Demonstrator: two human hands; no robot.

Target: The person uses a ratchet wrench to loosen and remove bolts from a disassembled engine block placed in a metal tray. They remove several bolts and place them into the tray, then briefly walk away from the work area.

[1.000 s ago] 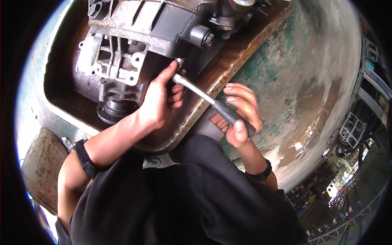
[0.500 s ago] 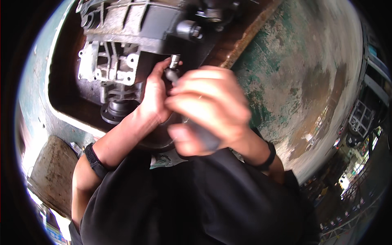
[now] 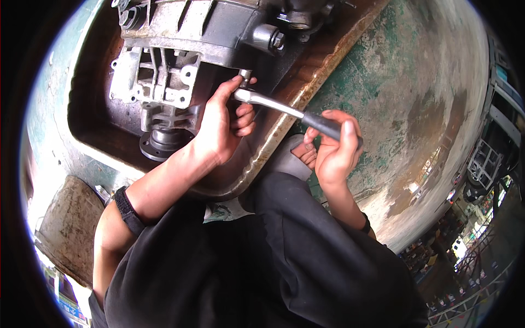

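A ratchet wrench [image 3: 276,105] spans the rim of a rust-edged tray [image 3: 322,75] beside a metal housing [image 3: 183,33], right hand [image 3: 336,158] gripping the black handle [image 3: 321,125], left hand [image 3: 216,128] pinching the socket [image 3: 245,72]; a blue sign [image 3: 69,308], lower left, bears white lettering.

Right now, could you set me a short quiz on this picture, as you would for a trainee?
1. Which side's hand grips the wrench by its dark handle?
2. True or false: the metal casing sits in the tray.
3. The left hand is nearest which part of the wrench? A) handle tip; B) middle of the handle; C) head end.

Key: 1. The right hand. 2. True. 3. C.
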